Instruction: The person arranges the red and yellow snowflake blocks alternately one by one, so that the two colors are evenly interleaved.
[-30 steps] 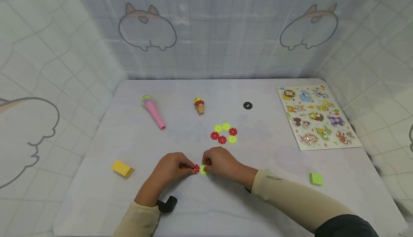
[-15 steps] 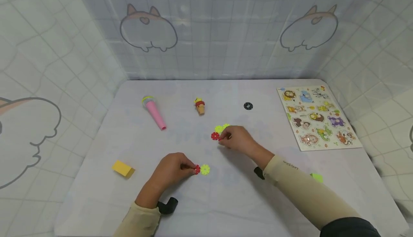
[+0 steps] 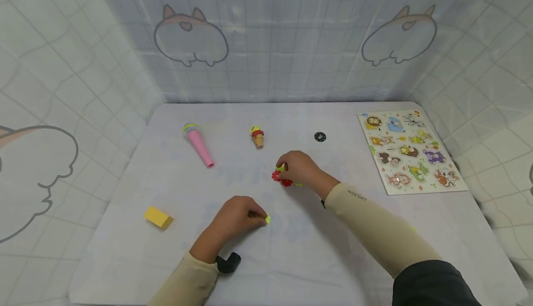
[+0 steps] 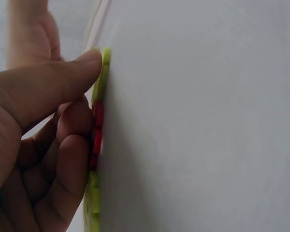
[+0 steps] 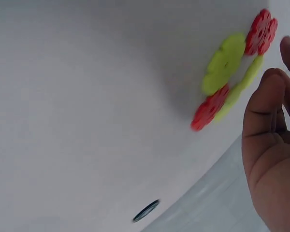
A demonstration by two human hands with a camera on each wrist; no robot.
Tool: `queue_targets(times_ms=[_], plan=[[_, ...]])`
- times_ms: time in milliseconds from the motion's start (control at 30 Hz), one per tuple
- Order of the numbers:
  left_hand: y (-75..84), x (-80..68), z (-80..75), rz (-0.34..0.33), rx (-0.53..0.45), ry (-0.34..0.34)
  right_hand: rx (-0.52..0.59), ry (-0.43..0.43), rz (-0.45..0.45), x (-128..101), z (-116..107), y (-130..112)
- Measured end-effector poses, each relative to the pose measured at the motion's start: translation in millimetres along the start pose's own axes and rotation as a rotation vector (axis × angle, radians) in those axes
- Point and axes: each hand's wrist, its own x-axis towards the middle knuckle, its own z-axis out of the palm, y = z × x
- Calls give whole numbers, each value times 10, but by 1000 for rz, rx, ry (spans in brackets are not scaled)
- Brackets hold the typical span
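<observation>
My left hand (image 3: 235, 218) pinches a yellow-green flower-shaped plastic disc (image 3: 268, 219) low over the table. In the left wrist view, the thumb is on the yellow-green disc (image 4: 106, 58), and a red disc (image 4: 97, 133) and more yellow-green (image 4: 93, 198) continue in line along the fingers. My right hand (image 3: 301, 169) reaches over a cluster of red discs (image 3: 286, 182) and yellow-green ones, partly covering them. From the right wrist, a gap shows between thumb and fingertips (image 5: 270, 84), with nothing in it; yellow-green (image 5: 224, 63) and red discs (image 5: 210, 107) lie beside them.
At the back are a pink toy microphone (image 3: 200, 146), an ice-cream cone toy (image 3: 257, 137) and a black round disc (image 3: 320, 137). An animal puzzle board (image 3: 410, 153) lies right. A yellow block (image 3: 157, 217) sits left; a green block (image 3: 413, 228) is mostly hidden by the sleeve.
My right hand left the yellow-green disc near the left hand and moved up to the cluster. My left hand shifted slightly right, its fingertips now at the yellow-green disc and covering the red one.
</observation>
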Motion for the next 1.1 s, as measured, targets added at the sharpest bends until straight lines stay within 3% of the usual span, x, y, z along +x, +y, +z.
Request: queue_targets(times_ms=[200, 500, 600, 833, 933, 1100], plan=[[26, 11, 57, 7, 2, 1, -133, -69, -22, 41, 93, -93], [17, 12, 91, 3, 18, 2, -171, -63, -50, 15, 107, -149], [12, 18, 104, 2, 21, 1, -58, -29, -59, -32, 75, -127], [20, 35, 90, -34, 38, -26, 414, 75, 4, -270, -176, 35], [24, 35, 56, -45, 46, -29, 511, 60, 47, -397, -238, 94], [23, 44, 13, -60, 44, -26, 528, 18, 68, -637, -166, 158]])
